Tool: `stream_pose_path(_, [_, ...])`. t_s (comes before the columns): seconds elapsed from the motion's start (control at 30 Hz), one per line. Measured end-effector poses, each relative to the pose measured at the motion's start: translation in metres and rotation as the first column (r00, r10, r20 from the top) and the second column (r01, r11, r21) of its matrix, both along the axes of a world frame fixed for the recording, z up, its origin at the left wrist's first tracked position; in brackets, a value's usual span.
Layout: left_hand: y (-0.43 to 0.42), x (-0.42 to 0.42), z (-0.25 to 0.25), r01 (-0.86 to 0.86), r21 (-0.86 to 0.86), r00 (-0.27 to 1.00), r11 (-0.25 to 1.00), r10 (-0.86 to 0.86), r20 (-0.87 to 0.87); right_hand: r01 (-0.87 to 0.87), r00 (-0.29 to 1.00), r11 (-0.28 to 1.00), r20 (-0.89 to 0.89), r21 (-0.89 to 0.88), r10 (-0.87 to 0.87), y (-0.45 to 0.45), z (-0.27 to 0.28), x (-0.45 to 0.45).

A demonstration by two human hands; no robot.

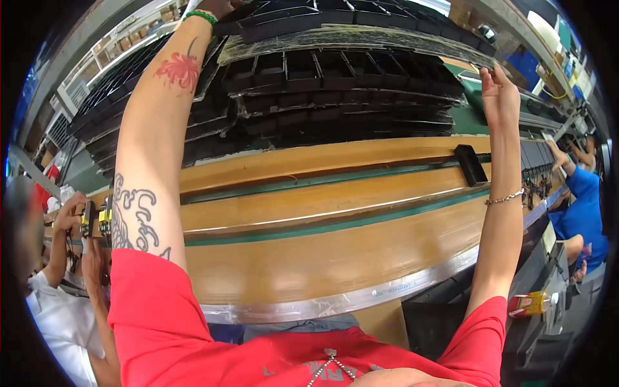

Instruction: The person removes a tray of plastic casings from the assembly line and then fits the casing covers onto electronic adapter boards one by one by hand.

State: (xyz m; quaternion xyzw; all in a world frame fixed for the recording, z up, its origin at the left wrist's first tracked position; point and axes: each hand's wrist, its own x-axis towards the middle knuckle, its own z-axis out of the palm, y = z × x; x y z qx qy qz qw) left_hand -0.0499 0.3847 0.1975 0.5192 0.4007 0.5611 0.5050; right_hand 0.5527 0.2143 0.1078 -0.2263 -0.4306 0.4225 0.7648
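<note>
black trays (335, 76) sit stacked at 12 o'clock, one box (472, 166) loose near 3; i can't tell if my curled right fingers (499, 76) at 2 or left fingers (222, 6) at 11 pinch.

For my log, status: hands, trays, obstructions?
Left hand, partly cropped, at left of upper black tray; right hand by its right end. More trays stacked below. Loose black box on bench, seemingly not blocking.

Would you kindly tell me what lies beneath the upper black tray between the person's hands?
Beneath the upper tray, another black tray shows its front compartments, with more black trays stacked lower. Anything farther back is covered from view.
</note>
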Motion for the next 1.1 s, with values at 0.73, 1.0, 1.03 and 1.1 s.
stream_pose_path(0.73, [-0.260,0.148,-0.036,0.431,0.724,0.103,0.539,0.768,-0.633,-0.170,0.983,0.941,-0.118,-0.294,0.141,-0.031,-0.049,-0.049])
stream_pose_path(1.0, [-0.282,0.136,-0.092,0.590,0.748,-0.045,0.304,0.937,-0.346,-0.054,0.996,0.935,0.045,-0.351,0.074,-0.071,-0.059,-0.097])
stream_pose_path(1.03, [-0.278,0.134,-0.090,0.623,0.740,-0.036,0.252,0.955,-0.295,0.058,0.973,0.920,0.228,-0.387,0.035,-0.093,-0.052,-0.122])
stream_pose_path(1.1, [-0.275,0.135,-0.079,0.650,0.735,-0.007,0.193,0.969,-0.247,0.010,0.777,0.992,0.625,-0.125,0.071,-0.104,-0.059,-0.150])
